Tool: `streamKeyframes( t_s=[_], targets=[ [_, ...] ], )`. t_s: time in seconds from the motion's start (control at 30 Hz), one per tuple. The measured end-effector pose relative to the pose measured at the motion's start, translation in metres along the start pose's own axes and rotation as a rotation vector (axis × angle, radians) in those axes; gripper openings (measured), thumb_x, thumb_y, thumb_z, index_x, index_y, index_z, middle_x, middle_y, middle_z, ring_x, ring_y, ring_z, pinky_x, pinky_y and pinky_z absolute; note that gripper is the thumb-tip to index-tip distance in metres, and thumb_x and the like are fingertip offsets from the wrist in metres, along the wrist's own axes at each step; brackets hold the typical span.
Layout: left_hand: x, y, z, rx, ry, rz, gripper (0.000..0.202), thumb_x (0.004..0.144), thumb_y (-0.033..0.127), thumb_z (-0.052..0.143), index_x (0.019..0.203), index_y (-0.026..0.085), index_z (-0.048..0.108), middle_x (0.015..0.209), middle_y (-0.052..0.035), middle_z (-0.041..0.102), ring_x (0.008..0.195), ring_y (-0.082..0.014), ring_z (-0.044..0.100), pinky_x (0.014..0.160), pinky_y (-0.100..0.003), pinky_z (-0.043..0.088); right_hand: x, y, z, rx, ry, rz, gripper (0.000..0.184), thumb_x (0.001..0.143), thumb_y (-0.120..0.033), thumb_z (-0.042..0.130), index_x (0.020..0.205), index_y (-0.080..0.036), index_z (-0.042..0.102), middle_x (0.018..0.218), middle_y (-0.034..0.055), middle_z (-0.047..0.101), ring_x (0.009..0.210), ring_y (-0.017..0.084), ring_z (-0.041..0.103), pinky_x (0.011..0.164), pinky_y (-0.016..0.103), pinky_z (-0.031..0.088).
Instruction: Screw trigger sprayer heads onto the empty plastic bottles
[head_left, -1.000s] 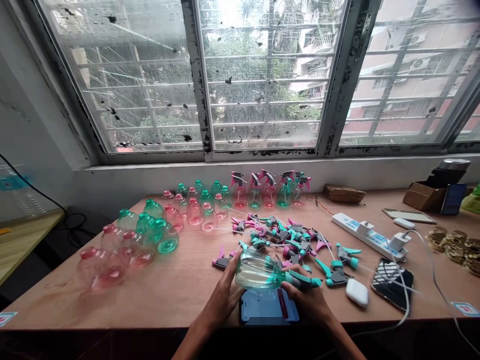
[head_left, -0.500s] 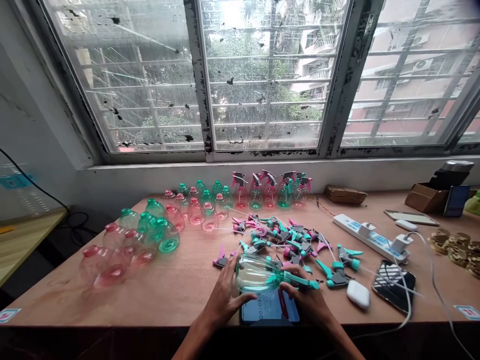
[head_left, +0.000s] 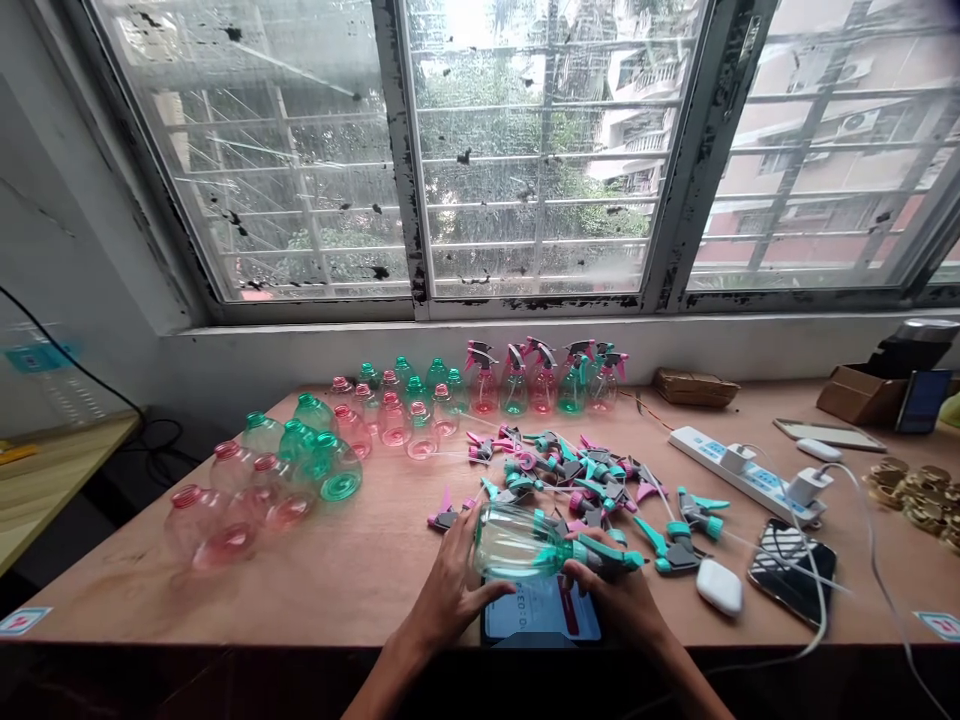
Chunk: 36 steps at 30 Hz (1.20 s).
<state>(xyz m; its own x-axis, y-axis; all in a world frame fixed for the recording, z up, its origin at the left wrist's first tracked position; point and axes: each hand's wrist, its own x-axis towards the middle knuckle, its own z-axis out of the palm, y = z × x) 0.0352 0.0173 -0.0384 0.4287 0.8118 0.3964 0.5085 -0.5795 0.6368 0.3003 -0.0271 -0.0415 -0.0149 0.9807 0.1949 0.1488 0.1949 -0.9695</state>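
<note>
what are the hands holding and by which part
A green-tinted spray bottle held sideways: the left hand grips its body near the base, the right hand grips the neck at the trigger head.

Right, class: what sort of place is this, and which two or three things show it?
Probably a small home assembly workshop: plywood table under a barred window, rows of empty bottles, a heap of loose spray triggers, a green bottle between left hand and right hand.

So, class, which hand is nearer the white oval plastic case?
Right. The right hand sits just left of the white oval plastic case; the left hand is farther left.
</note>
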Motion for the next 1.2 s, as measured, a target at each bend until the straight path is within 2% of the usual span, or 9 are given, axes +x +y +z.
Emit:
streamKeyframes(
  t_s=[0.17,0.27,0.33,0.43,0.63,0.77,0.97,1.1,1.2],
  targets=[
    [-0.003,-0.002,0.006,-0.104,-0.042,0.059,0.088,0.094,0.043,0.062,0.159,0.035,0.003,0.164,-0.0116,0.026,0.152,-0.0353,0.021,0.121,-0.057,0.023,-0.001,-0.002,0.003,0.132,0.050,0.012,0.032,0.083,-0.053,0.068,0.088,-0.022,0.062,0.059,-0.0008,0.071,0.057,0.022,0.067,0.055,0.031,0.052],
    [-0.004,0.000,0.005,-0.113,-0.055,0.058,0.098,0.092,0.041,0.065,0.159,0.032,-0.005,0.165,-0.0141,0.022,0.152,-0.0369,0.021,0.121,-0.059,0.023,-0.002,-0.003,0.003,0.102,0.034,0.020,0.033,0.081,-0.053,0.070,0.092,-0.022,0.063,0.063,-0.0004,0.071,0.060,0.022,0.068,0.056,0.030,0.053],
    [-0.003,0.003,0.002,-0.130,-0.075,0.042,0.111,0.085,0.045,0.074,0.159,0.026,-0.006,0.165,-0.0177,0.020,0.151,-0.0396,0.020,0.121,-0.060,0.022,-0.001,-0.005,0.002,0.055,0.009,0.004,0.033,0.080,-0.051,0.072,0.096,-0.023,0.065,0.068,-0.0002,0.070,0.062,0.022,0.068,0.055,0.030,0.054],
    [-0.001,0.007,-0.001,-0.161,-0.087,0.026,0.112,0.082,0.044,0.077,0.160,0.023,0.000,0.165,-0.0195,0.020,0.152,-0.0397,0.015,0.122,-0.058,0.020,-0.001,-0.007,0.001,0.004,0.001,-0.016,0.032,0.081,-0.051,0.071,0.098,-0.025,0.066,0.073,0.0004,0.070,0.063,0.022,0.068,0.054,0.030,0.055],
    [-0.003,0.005,0.004,-0.170,-0.087,0.031,0.101,0.092,0.033,0.067,0.158,0.033,-0.009,0.167,-0.0137,0.016,0.153,-0.0338,0.016,0.121,-0.057,0.022,-0.002,-0.003,-0.001,-0.006,-0.008,0.034,0.030,0.085,-0.054,0.064,0.094,-0.025,0.068,0.061,-0.0020,0.067,0.060,0.023,0.067,0.053,0.030,0.053],
    [-0.002,0.007,0.002,-0.165,-0.117,0.013,0.115,0.085,0.037,0.075,0.158,0.028,-0.013,0.168,-0.0157,0.013,0.154,-0.0364,0.010,0.122,-0.059,0.019,-0.001,-0.005,-0.001,0.009,-0.010,0.014,0.028,0.083,-0.051,0.067,0.091,-0.024,0.067,0.061,-0.0019,0.068,0.060,0.022,0.066,0.055,0.031,0.052],
    [0.000,0.013,-0.002,-0.168,-0.112,0.011,0.109,0.084,0.039,0.076,0.160,0.027,-0.002,0.168,-0.0152,0.013,0.153,-0.0373,0.011,0.123,-0.057,0.019,-0.003,-0.009,0.005,0.073,0.081,0.028,0.030,0.080,-0.054,0.069,0.088,-0.025,0.067,0.056,-0.0032,0.065,0.055,0.022,0.063,0.052,0.031,0.050],
    [-0.002,0.014,0.001,-0.153,-0.091,0.021,0.099,0.093,0.033,0.065,0.158,0.031,-0.010,0.168,-0.0131,0.014,0.153,-0.0343,0.016,0.122,-0.058,0.021,-0.003,-0.009,0.005,0.031,0.142,0.031,0.028,0.077,-0.052,0.071,0.086,-0.026,0.067,0.058,-0.0042,0.061,0.054,0.020,0.059,0.052,0.031,0.050],
    [-0.002,0.015,0.000,-0.167,-0.124,0.001,0.107,0.090,0.038,0.068,0.157,0.030,-0.015,0.167,-0.0154,0.013,0.152,-0.0361,0.018,0.121,-0.059,0.023,-0.001,-0.010,0.002,-0.031,0.109,0.007,0.023,0.078,-0.046,0.070,0.088,-0.026,0.068,0.068,-0.0031,0.062,0.059,0.020,0.059,0.057,0.030,0.051]
  ],
)
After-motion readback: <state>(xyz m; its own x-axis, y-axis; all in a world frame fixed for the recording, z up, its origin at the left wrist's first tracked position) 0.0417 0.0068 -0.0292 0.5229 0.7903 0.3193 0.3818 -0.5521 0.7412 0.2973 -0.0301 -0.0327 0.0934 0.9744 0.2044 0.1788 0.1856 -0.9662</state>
